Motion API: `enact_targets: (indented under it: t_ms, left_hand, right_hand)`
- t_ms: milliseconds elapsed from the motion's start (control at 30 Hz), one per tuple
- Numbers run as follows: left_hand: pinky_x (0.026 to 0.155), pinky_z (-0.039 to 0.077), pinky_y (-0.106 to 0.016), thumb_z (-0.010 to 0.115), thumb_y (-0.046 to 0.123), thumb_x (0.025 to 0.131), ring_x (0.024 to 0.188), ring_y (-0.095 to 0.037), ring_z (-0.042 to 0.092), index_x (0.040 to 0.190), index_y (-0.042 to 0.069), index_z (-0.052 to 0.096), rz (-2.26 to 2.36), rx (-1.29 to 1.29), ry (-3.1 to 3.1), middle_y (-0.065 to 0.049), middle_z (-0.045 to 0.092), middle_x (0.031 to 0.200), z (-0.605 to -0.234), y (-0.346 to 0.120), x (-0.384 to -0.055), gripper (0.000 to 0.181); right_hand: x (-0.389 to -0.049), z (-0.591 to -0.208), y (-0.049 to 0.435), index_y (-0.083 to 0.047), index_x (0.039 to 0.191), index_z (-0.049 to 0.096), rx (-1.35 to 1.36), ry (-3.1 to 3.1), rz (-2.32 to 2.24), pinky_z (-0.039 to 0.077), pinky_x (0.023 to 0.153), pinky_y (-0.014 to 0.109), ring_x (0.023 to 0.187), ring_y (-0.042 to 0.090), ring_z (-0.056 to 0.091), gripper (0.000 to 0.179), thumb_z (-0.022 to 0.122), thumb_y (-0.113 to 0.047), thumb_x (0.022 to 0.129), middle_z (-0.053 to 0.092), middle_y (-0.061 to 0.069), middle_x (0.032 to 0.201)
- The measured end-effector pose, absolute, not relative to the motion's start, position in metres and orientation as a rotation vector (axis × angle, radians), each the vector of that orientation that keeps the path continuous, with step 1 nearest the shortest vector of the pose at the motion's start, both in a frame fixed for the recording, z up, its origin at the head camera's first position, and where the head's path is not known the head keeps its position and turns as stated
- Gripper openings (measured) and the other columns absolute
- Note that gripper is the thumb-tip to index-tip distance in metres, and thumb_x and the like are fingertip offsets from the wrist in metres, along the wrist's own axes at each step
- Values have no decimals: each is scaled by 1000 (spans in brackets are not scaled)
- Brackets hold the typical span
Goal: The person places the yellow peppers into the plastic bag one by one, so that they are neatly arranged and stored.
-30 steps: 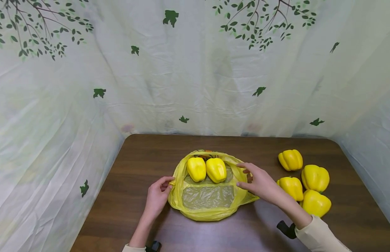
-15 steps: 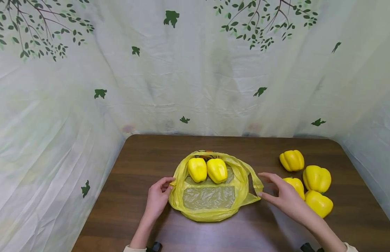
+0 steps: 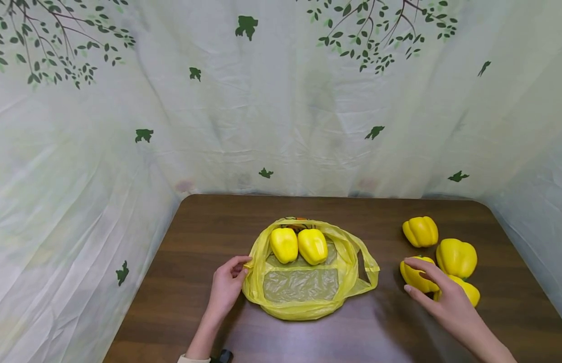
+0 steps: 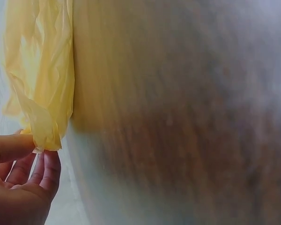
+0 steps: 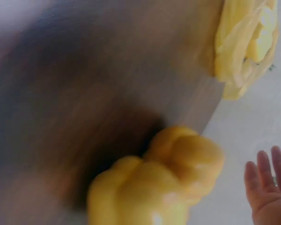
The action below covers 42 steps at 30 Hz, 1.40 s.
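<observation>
- Gripping anything with the left hand (image 3: pixel 227 284)?

- Yes: pinching the left edge of a yellow plastic bag (image 3: pixel 303 310) between thumb and fingertips. Clear up close from the left wrist too, with thin plastic bunched at the thumb.

- And with the right hand (image 3: pixel 449 301)?

- Spread out, with thumb apart from extended fingers. Poised at the front-left pepper (image 3: pixel 416 279) and partly covering the front-right pepper (image 3: pixel 471 293) from the head view. Impossible to tell whether touching either; badly blurred from the right wrist.

- Anything more beside those fingers?

- Yes: just behind, a large pepper (image 3: pixel 456 258), and farther back, a rear pepper (image 3: pixel 420 232). All yellow, all on the right of the table (image 3: pixel 208 217).

- And inside the bag?

- Along the far side, next to each other, a left pepper (image 3: pixel 284 246) and a right pepper (image 3: pixel 313 247). Lying with mouth wide and upward, with a handle loop (image 3: pixel 373 270) stretched toward the right.

- Farther out?

- Near the left wrist, a black strap (image 3: pixel 225 356) by a pale sleeve (image 3: pixel 190 359). Beyond the table, a whitish curtain (image 3: pixel 281 116), printed with green leaves (image 3: pixel 247 27).
</observation>
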<state>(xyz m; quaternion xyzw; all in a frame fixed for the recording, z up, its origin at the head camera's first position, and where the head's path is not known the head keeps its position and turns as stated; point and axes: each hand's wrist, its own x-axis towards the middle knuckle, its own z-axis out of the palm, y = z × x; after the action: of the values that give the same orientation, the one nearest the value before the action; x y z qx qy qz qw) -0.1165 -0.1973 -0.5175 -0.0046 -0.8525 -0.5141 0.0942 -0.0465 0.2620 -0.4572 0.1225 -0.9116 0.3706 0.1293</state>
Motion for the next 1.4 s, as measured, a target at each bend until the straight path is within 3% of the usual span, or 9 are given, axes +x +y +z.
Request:
enact_targets:
  t_ms: [233,433,500,567,633,700,967,1200,1400]
  left_hand:
    - [68,52,-28,66,-15,83,77,-19,62,103,6,74,-1494,-38,-2528,-6,70,92,-519,-198,-117,30]
    - [68,52,-27,65,-15,83,77,-20,62,103,6,74,-1513,-34,-2525,-6,70,92,-518,-199,-118,31]
    - [68,52,-28,65,-16,83,78,-20,62,103,6,73,-1511,-44,-2529,-7,70,93,-518,-199,-117,31]
    - [68,52,-28,64,-17,83,78,-21,62,103,6,73,-1517,-37,-2530,-7,70,93,-517,-199,-117,32]
    - [68,52,-28,64,-17,83,79,-22,63,104,6,73,-1521,-29,-2530,-8,70,94,-517,-199,-117,32]
    - [69,52,-28,63,-17,83,80,-23,63,104,6,73,-1531,-25,-2528,-8,70,95,-517,-199,-117,33]
    - [69,53,-30,62,-18,83,80,-24,64,105,5,73,-1501,-35,-2539,-8,70,95,-517,-199,-116,34]
    - [70,54,-32,61,-19,82,81,-25,64,106,5,72,-1491,-38,-2547,-9,70,97,-517,-199,-116,36]
    - [71,54,-35,60,-20,82,81,-24,64,106,4,72,-1476,-48,-2540,-10,70,97,-517,-199,-115,37]
  right_hand:
    - [-38,-465,283,-17,130,61,292,-2600,1008,30,88,3,102,0,52,59,82,-3,77,60,-4,124]
    - [-32,-469,299,-14,133,58,115,-2632,973,24,87,2,109,-6,43,53,79,-12,84,59,4,127]
    - [-28,-470,304,-12,136,55,1,-2673,1001,27,99,12,118,6,45,52,75,-19,88,57,10,131]
    - [-26,-471,309,-11,141,50,-128,-2722,1038,32,108,34,124,25,45,55,70,-28,93,53,17,135]
    - [-24,-471,314,-8,144,45,-227,-2755,1082,32,102,60,121,44,42,59,66,-32,95,47,24,138]
    - [-23,-472,319,-6,145,42,-294,-2775,1110,31,90,71,120,51,39,62,64,-35,96,43,29,140]
    - [-26,-476,336,-3,149,35,-409,-2862,1076,39,77,61,113,50,42,72,61,-44,96,39,33,140]
    - [-31,-483,346,0,153,23,-473,-2971,1127,36,83,69,121,62,34,82,53,-52,97,25,39,148]
    - [-29,-493,349,2,151,25,-435,-2964,1150,39,82,65,117,59,41,78,53,-48,98,29,41,144]
